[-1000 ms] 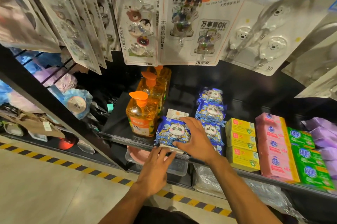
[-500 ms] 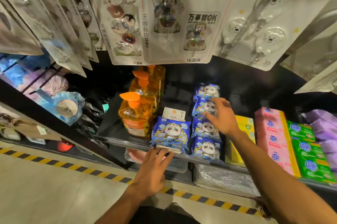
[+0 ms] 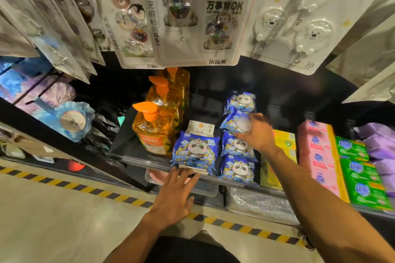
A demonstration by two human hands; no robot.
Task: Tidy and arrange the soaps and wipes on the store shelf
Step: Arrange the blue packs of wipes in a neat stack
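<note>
**Panda wipes on the shelf**

The blue panda wipes pack point(image 3: 232, 123) sits second from the back in its row on the black shelf point(image 3: 125, 144). My right hand point(image 3: 257, 133) grabs it. My left hand point(image 3: 175, 194) is flat, its straight fingers touching the front pack point(image 3: 195, 151). Orange soap bottles point(image 3: 154, 130) stand just beside.

Bare shelf strip point(image 3: 205, 103) behind white pack point(image 3: 201, 128), orange bottles point(image 3: 154, 132) left, panda wipes point(image 3: 238, 147) right, hook cards point(image 3: 196, 16) overhanging.
</note>
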